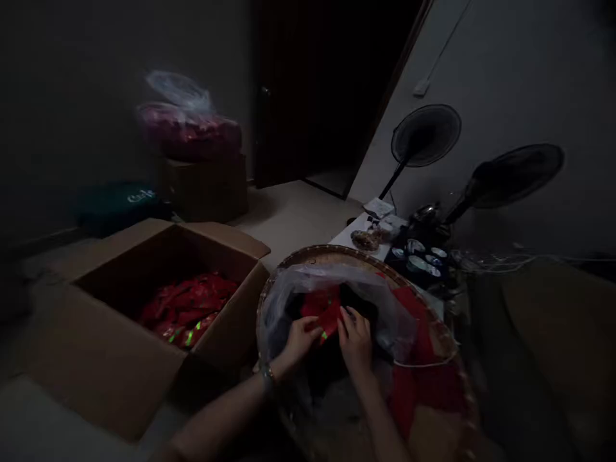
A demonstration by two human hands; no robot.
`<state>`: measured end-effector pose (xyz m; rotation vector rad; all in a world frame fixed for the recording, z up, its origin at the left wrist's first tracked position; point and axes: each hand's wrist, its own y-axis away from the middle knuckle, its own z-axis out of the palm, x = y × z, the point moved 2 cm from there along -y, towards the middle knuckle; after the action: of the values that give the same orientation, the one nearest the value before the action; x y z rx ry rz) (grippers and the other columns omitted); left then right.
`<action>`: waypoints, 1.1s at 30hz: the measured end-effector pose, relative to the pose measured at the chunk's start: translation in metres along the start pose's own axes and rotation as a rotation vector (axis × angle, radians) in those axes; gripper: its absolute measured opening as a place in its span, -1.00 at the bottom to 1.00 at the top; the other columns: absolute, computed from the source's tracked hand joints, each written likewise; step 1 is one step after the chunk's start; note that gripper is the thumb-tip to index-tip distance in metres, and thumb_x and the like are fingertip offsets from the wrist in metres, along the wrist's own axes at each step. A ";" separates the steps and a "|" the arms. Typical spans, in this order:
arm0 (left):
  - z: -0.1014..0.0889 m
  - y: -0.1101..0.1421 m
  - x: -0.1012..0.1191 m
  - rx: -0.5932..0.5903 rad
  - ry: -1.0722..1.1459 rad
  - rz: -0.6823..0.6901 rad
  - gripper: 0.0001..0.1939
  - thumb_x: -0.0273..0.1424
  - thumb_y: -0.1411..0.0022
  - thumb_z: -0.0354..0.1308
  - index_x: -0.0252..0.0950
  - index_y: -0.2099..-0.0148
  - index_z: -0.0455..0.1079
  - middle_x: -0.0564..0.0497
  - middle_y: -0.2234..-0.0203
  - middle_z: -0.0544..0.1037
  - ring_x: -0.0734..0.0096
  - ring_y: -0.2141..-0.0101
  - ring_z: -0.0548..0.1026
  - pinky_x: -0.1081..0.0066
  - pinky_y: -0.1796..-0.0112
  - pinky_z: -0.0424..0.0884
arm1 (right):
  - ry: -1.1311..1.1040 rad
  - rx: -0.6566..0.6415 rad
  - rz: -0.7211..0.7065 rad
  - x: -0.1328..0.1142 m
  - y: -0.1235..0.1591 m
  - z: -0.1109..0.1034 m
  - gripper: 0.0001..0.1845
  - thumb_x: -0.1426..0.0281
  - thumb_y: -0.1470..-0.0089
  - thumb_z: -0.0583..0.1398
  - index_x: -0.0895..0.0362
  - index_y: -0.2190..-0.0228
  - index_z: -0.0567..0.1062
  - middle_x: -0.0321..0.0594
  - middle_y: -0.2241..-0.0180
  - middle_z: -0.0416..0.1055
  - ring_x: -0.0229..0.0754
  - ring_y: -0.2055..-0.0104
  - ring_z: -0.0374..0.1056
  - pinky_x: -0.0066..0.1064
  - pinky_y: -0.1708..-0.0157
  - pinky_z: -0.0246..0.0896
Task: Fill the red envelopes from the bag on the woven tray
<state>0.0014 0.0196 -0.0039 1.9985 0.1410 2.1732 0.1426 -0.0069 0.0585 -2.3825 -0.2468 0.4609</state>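
Note:
The room is dim. My left hand (301,340) and my right hand (355,339) meet over a round woven tray (308,258) that carries a clear plastic bag (289,301). Both hands pinch a small red piece (327,316) lying at the mouth of the bag; left fingers curl under its left edge, right fingers close on its right side. More red pieces (423,378) lie spread on the right part of the tray. A bracelet sits on my left wrist.
An open cardboard box (110,359) with several red packets (185,311) stands at left. Behind it a closed box (205,186) bears a filled plastic bag (187,125). Two standing fans (426,135) (517,170) and a low table with cups (423,260) are at right. A dark doorway (322,90) lies ahead.

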 end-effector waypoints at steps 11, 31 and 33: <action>-0.007 0.004 0.024 -0.052 0.006 0.033 -0.69 -0.45 0.14 0.25 -0.40 0.24 0.46 -0.05 0.41 0.55 0.40 0.45 0.47 0.47 0.41 0.41 | -0.193 -0.151 0.131 0.012 -0.010 -0.010 -0.77 0.32 -0.04 0.11 0.13 0.56 0.42 -0.19 0.48 0.36 -0.16 0.35 0.23 -0.33 0.32 0.19; -0.008 0.011 0.047 -0.308 0.543 -0.248 -0.66 -0.32 -0.10 0.14 -0.27 0.04 0.34 -0.13 0.12 0.44 0.19 0.17 0.43 0.22 0.25 0.44 | -1.006 -0.431 0.578 0.009 -0.007 -0.003 -0.69 0.27 0.08 0.19 0.14 0.26 0.46 -0.19 0.28 0.50 -0.11 0.23 0.39 -0.26 0.16 0.24; -0.010 0.009 0.046 -0.330 0.552 -0.262 -0.70 -0.36 -0.11 0.13 -0.28 0.08 0.37 -0.12 0.14 0.45 0.21 0.17 0.43 0.23 0.24 0.43 | -1.060 -0.562 0.552 0.007 -0.006 -0.003 -0.59 0.26 0.09 0.21 0.13 0.16 0.42 -0.19 0.21 0.48 -0.11 0.19 0.39 -0.23 0.13 0.23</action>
<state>-0.0131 0.0204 0.0423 1.1110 0.1016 2.3253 0.1501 -0.0024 0.0630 -2.4544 -0.1813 2.1410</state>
